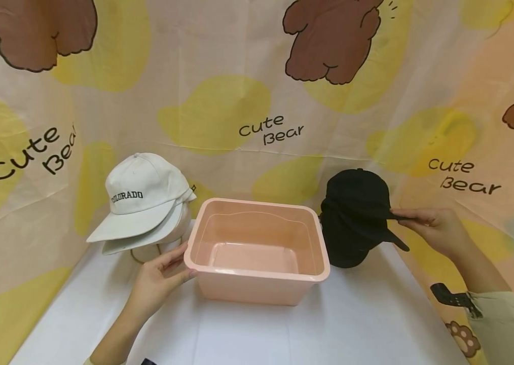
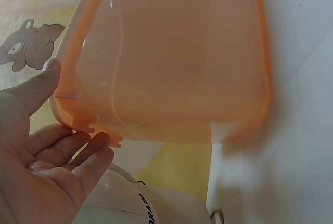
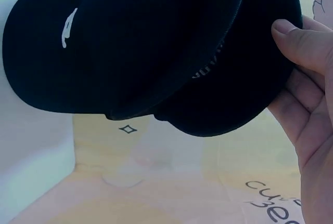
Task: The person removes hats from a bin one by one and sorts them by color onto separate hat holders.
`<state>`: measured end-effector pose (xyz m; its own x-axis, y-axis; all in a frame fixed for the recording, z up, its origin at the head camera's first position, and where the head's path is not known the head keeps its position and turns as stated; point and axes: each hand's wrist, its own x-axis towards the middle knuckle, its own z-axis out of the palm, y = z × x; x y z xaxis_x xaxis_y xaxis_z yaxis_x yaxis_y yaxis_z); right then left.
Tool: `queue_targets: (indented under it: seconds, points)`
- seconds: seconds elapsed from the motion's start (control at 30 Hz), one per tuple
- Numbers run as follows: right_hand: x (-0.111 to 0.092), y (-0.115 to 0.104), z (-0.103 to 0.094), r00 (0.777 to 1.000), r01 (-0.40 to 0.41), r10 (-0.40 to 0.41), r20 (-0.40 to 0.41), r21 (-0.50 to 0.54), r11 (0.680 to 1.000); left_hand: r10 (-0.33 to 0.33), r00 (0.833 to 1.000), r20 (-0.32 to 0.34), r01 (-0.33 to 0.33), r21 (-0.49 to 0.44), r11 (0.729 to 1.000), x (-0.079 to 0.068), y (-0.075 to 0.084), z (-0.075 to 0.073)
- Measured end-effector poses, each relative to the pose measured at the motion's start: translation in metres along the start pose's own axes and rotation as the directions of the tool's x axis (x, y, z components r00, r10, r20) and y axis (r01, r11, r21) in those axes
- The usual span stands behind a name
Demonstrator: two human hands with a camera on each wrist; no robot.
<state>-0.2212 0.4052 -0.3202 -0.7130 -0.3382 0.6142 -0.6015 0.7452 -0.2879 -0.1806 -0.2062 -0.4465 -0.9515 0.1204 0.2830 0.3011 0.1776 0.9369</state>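
My left hand (image 1: 158,279) grips the left end of a pink plastic basin (image 1: 257,291), with the thumb at the near rim and the fingers under its lip. The basin stands upright and holds nothing. On the right, my right hand (image 1: 439,233) pinches the brim of the top black cap (image 1: 357,190), thumb on one face and fingers on the other. That cap sits on a stack of black caps; a second brim (image 1: 396,239) juts out below it. In the right wrist view, a dark crown with a white mark (image 3: 67,29) appears at the left.
To the left, a white cap (image 1: 143,182) lettered COLORADO rests over another white cap (image 1: 147,241) on a pale round stand. A white cloth (image 1: 243,334) covers the table. Printed bear fabric (image 1: 211,116) hangs behind and at both sides.
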Motion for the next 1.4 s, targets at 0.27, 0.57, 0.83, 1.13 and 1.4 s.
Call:
queue_targets:
  seconds: [0.27, 0.57, 0.83, 1.13, 1.4]
  points:
    - [-0.010, 0.000, 0.005, 0.998, -0.056, 0.055, 0.019, 0.031, 0.998, 0.007, 1.000, -0.020, -0.006, 0.034, 0.999, 0.001, 0.000, 0.000]
    - [-0.022, 0.002, 0.008, 0.991, -0.121, 0.113, 0.072, 0.116, 0.986, -0.002, 1.000, -0.021, 0.003, 0.019, 1.000, -0.001, -0.002, 0.001]
    - [-0.032, 0.003, 0.013, 0.992, -0.100, 0.089, 0.091, 0.127, 0.987, 0.024, 1.000, -0.020, -0.023, 0.040, 0.999, -0.001, 0.001, 0.001]
    - [-0.035, 0.003, 0.019, 1.000, 0.016, -0.017, 0.018, 0.083, 0.996, 0.016, 0.999, -0.030, -0.015, 0.041, 0.999, -0.001, 0.000, -0.001]
    - [-0.042, 0.000, 0.027, 0.992, 0.074, -0.080, -0.099, -0.059, 0.995, 0.024, 0.999, -0.024, -0.023, 0.020, 1.000, -0.001, 0.000, 0.000]
